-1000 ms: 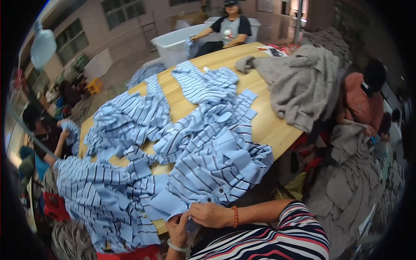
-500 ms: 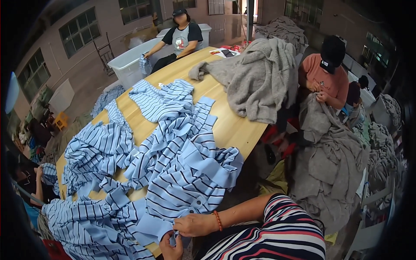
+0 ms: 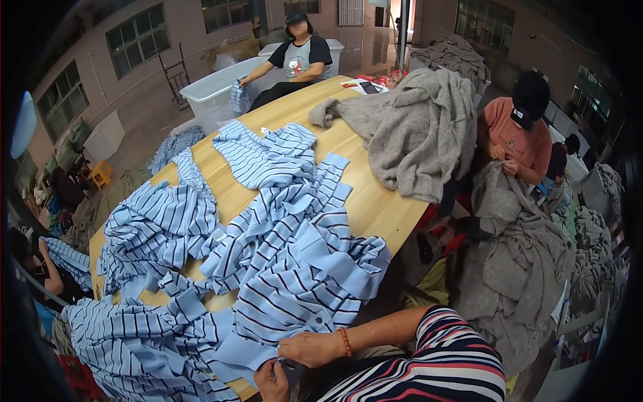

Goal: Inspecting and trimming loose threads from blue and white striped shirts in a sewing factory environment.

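Observation:
A light blue knit garment with dark stripes [image 3: 288, 305] lies bunched at the near edge of the table, its plain blue band towards me. One round dark button [image 3: 319, 320] shows on it. My right hand [image 3: 312, 348], with a beaded bracelet at the wrist, is closed in a pinch at the garment's near edge. Just below it, my left hand [image 3: 272, 382] pinches the same edge, the fingertips of both hands almost meeting. Any small thing between the fingertips is too small to make out.
More striped garments [image 3: 157, 224] lie in heaps across the wooden table [image 3: 382, 218]. A grey knit pile [image 3: 429, 127] covers its far right. A co-worker [image 3: 519, 134] handles grey knitwear at right; another sits by a white bin [image 3: 218, 94]. Far left, another person holds striped fabric.
The whole view has shifted slightly, so the scene sits further right. Both my hands stay at the garment's near edge, fingers still pinched together. The striped fabric at far left has moved a little.

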### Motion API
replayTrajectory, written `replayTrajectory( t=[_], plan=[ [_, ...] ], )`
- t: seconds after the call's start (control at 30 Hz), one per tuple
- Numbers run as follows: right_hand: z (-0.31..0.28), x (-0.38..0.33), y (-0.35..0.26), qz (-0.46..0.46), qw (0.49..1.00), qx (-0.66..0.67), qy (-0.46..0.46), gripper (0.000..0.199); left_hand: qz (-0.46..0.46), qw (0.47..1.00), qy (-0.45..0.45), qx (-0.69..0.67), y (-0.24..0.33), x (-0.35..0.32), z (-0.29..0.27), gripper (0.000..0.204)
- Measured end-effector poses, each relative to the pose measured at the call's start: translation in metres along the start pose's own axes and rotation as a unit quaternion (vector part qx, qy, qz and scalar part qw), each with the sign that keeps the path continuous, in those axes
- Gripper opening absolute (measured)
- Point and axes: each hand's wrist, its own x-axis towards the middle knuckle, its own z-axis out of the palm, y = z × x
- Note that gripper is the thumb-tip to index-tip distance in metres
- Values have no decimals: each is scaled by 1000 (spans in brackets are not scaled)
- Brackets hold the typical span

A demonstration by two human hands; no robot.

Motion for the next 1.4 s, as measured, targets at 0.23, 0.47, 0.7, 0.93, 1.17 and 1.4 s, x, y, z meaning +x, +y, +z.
replayTrajectory(
  t=[0.23, 0.47, 0.7, 0.93, 1.17, 1.4],
  plan=[
    [4, 5, 10, 24, 999, 26, 15, 15, -71, 995, -41, -53, -7, 4, -4, 26],
    [2, 8, 14, -22, 993, 112, -9, 11, -10, 996, 34, -88, -27, 0, 6, 17],
    [-26, 18, -8, 26, 976, 203, 72, 12, -92, 962, 56, -250, -33, -9, -13, 18],
    [-88, -6, -22, -36, 949, -260, 176, 60, 37, 841, 113, -528, 18, -61, -66, 49],
    [-140, -44, -107, 3, 971, 58, 232, 40, 243, 965, 66, 69, 98, -9, -40, 128],
    [-160, -104, -150, -61, 980, -9, 191, 88, 305, 893, -72, -324, 135, 5, 63, 57]
  ],
)
